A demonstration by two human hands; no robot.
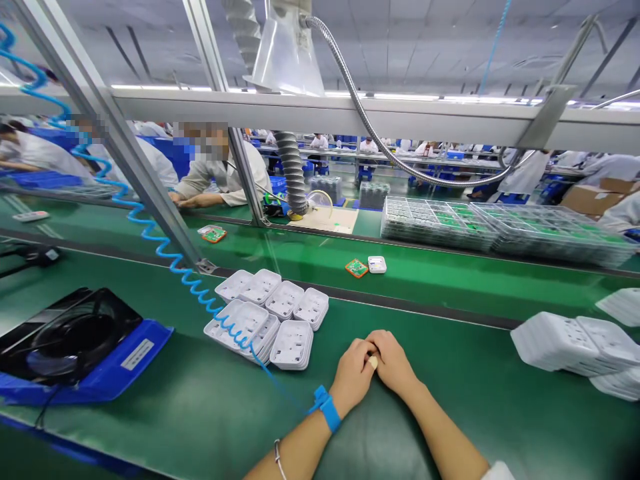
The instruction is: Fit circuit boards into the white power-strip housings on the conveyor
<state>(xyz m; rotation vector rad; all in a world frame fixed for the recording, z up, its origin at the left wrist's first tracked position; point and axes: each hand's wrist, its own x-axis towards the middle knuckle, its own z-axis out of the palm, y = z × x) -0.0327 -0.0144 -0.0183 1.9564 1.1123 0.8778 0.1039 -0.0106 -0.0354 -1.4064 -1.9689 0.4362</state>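
On the green workbench, my left hand (355,371) and my right hand (393,363) meet in front of me, fingers curled in and touching. A small pale yellow piece (373,362), possibly a finger cot, shows between them; whether anything else is inside the closed fingers is hidden. A blue wrist strap (327,408) circles my left wrist, joined to a coiled blue cord (193,283). Left of my hands stand stacks of white plastic housings (291,345). More white housings (563,340) are stacked and leaning at the right.
Beyond the bench, a green conveyor (300,257) carries a circuit board in an orange frame (357,268) beside a white housing (377,265). Clear trays (435,223) are piled behind it. A black fan (80,333) lies left on a blue holder. A co-worker (220,173) sits across.
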